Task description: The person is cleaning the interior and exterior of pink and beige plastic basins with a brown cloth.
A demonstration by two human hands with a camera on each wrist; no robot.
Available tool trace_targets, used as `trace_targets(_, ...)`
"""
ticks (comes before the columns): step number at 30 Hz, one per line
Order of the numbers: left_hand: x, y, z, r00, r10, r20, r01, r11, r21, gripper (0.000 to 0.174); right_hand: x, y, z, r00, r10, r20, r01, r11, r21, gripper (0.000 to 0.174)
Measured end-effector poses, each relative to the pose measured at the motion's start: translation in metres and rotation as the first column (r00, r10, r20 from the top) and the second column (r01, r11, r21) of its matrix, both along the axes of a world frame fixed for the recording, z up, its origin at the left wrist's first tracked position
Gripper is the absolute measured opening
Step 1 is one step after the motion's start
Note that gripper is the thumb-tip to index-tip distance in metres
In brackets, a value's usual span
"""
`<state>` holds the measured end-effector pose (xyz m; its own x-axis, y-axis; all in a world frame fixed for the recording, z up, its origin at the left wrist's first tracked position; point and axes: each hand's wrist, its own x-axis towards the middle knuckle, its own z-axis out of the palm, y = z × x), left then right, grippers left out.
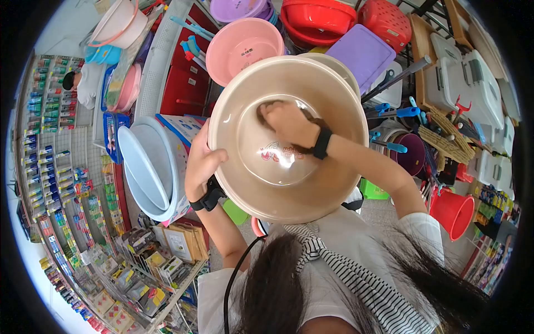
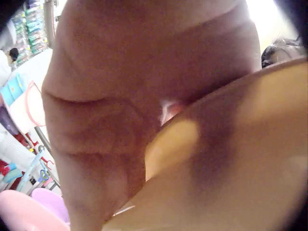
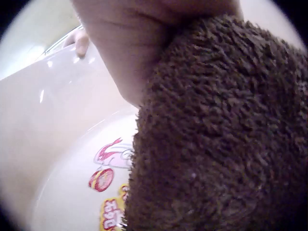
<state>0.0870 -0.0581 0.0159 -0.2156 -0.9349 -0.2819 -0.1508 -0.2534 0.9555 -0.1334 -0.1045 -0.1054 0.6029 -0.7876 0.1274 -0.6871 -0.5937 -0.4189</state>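
Observation:
A large beige basin (image 1: 245,183) is held up in front of the body, its inside facing the head camera, with a printed picture on its bottom. The left hand (image 1: 203,161) grips its rim at the left, thumb over the edge; the left wrist view shows that hand (image 2: 120,96) close against the basin wall (image 2: 250,163). Inside the basin, the right hand (image 1: 289,123) is curled round a dark brown fluffy cloth (image 1: 303,149). In the right wrist view the cloth (image 3: 226,130) hangs from the right hand (image 3: 130,48) and covers part of the print.
Behind the basin stand a pink basin (image 1: 245,47), red basins (image 1: 317,19) and a purple lid (image 1: 361,55). Light blue tubs (image 1: 146,167) are at the left, beyond a rack of small goods (image 1: 150,267). Mop handles (image 1: 397,112) and a red bucket (image 1: 453,214) are at the right.

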Motion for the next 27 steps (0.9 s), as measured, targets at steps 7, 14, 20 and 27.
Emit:
trace_targets(7, -0.006, -0.001, 0.003, 1.000, 0.013, 0.020, -0.013, 1.000, -0.024, 0.082, 0.011, 0.054, 0.021, 0.954, 0.298, 0.034, -0.295, 0.952, -0.086, 0.029)
trace_targets(14, -0.006, 0.008, 0.003, 0.998, 0.064, -0.024, -0.065, 0.996, -0.057, 0.083, -0.010, -0.005, 0.019, 0.999, -0.048, -0.021, 0.047, 0.998, -0.035, 0.029)
trace_targets(20, -0.012, 0.003, 0.006, 0.998, 0.067, 0.017, -0.066, 0.997, -0.045, 0.083, -0.002, 0.020, 0.019, 0.991, 0.104, -0.079, -0.103, 0.995, 0.010, 0.042)
trace_targets(27, -0.005, -0.001, -0.002, 0.998, 0.046, 0.030, -0.044, 0.998, -0.039, 0.085, 0.007, 0.086, 0.013, 0.870, 0.488, -0.073, -0.489, 0.872, 0.015, 0.050)
